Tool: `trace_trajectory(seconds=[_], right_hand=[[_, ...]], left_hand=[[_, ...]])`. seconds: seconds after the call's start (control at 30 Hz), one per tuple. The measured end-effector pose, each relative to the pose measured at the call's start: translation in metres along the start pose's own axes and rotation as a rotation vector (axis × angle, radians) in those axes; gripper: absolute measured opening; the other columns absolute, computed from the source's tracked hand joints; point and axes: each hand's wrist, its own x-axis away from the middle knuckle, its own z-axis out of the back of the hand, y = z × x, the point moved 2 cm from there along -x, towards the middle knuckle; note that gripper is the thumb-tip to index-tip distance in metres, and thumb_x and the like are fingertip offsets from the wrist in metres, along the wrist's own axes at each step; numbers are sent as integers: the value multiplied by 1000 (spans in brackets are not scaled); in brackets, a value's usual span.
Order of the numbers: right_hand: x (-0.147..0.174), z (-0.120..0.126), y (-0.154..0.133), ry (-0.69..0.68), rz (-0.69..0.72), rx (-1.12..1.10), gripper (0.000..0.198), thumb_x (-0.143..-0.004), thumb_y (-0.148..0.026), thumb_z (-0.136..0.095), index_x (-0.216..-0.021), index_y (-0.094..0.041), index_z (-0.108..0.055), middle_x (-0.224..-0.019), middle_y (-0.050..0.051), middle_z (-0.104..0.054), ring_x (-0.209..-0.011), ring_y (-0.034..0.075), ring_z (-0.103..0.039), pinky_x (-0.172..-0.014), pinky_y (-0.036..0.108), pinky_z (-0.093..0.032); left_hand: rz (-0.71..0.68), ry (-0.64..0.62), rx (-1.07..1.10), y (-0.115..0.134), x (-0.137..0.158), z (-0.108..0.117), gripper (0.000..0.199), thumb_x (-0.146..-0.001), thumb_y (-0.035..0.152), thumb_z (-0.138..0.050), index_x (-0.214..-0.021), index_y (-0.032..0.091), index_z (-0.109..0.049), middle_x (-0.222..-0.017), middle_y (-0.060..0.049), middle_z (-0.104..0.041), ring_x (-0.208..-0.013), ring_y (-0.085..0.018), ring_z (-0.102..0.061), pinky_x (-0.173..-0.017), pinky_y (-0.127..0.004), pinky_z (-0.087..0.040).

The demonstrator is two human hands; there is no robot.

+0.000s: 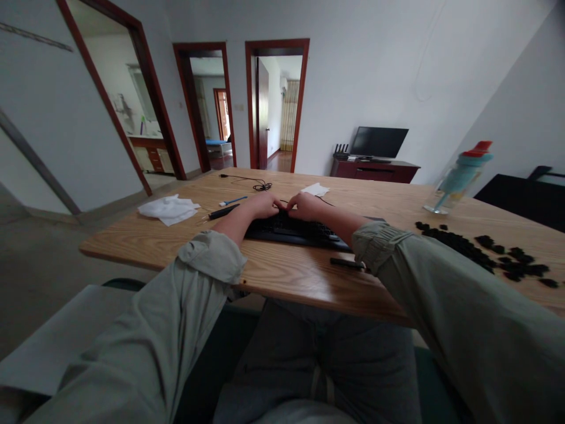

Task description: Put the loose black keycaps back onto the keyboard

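Observation:
A black keyboard [296, 235] lies on the wooden table in front of me. Both hands meet at its far edge with fingertips close together. My left hand [266, 205] is closed, thumb and fingers pressed together over the keyboard. Beside it, my right hand [305, 206] is likewise curled in a pinch. Whatever is between the fingers is too small or hidden to make out. Small black pieces that look like keycaps [459, 247] are heaped to the right. A short black stick-like tool [347, 263] rests near the table's front edge, beside my right forearm.
Left of the keyboard lie a black-handled tool [223, 211], a blue brush-like tool [233, 201] and crumpled white tissue [168, 209]. A coiled black cable [262, 187] and another tissue [316, 189] lie farther back. A clear bottle [457, 179] with a red-topped lid stands at right.

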Motion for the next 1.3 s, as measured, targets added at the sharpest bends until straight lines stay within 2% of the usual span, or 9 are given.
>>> trace_trajectory(seconds=[0.17, 0.43, 0.57, 0.73, 0.83, 1.0, 1.2, 1.3], right_hand=[[1, -3, 3, 2, 11, 19, 34, -79, -26, -62, -108, -24, -80, -83, 5, -76, -67, 16, -62, -63, 25, -42], [-2, -11, 11, -7, -32, 16, 37, -79, -27, -64, -114, -27, -78, -86, 5, -77, -71, 18, -64, -65, 25, -44], [-3, -10, 14, -4, 0, -83, 37, -80, -22, -64, -114, -25, -77, -82, 4, -76, -66, 14, -61, -66, 23, -44], [-9, -14, 20, 26, -53, -232, 30, -83, -25, -64, -108, -19, -80, -80, 4, -76, -63, 12, -58, -63, 22, -43], [-11, -15, 22, 34, -31, -244, 29, -83, -26, -64, -106, -18, -80, -79, 4, -75, -62, 12, -58, -60, 22, -42], [-11, -16, 23, 45, 4, -213, 27, -82, -24, -65, -104, -19, -80, -82, 4, -76, -67, 13, -61, -64, 22, -44], [-9, -19, 20, 106, 47, -273, 27, -81, -17, -65, -105, -17, -77, -97, 6, -77, -80, 13, -67, -73, 21, -48], [-8, -19, 20, 85, 45, -245, 28, -81, -18, -65, -106, -19, -77, -99, 5, -77, -81, 14, -67, -75, 22, -48]], left_hand=[[0, -5, -129, 6, -1, 1, 41, -78, 19, -57, -111, 30, -77, -95, -1, -79, -84, -17, -67, -74, -23, -46], [10, -12, -184, 7, -2, -1, 39, -76, 19, -59, -108, 30, -78, -94, -2, -78, -86, -19, -68, -78, -24, -46], [58, 31, -111, -2, -2, -4, 43, -76, 19, -59, -114, 30, -75, -97, -1, -78, -85, -17, -68, -76, -22, -48], [139, 71, -2, -14, 3, 0, 45, -76, 16, -59, -117, 23, -74, -103, -4, -78, -84, -17, -69, -77, -23, -50], [177, 87, 9, -17, 5, 3, 44, -76, 15, -58, -116, 21, -75, -102, -5, -78, -85, -17, -70, -79, -23, -51], [147, 84, 41, -15, 5, 3, 43, -76, 14, -58, -115, 19, -75, -104, -6, -78, -87, -17, -70, -80, -24, -52], [144, 89, 39, -16, 5, 2, 41, -77, 13, -57, -113, 18, -76, -103, -7, -78, -84, -18, -70, -76, -24, -51], [145, 79, 42, -17, 4, 1, 42, -77, 13, -57, -114, 18, -75, -102, -7, -78, -83, -18, -70, -77, -24, -51]])
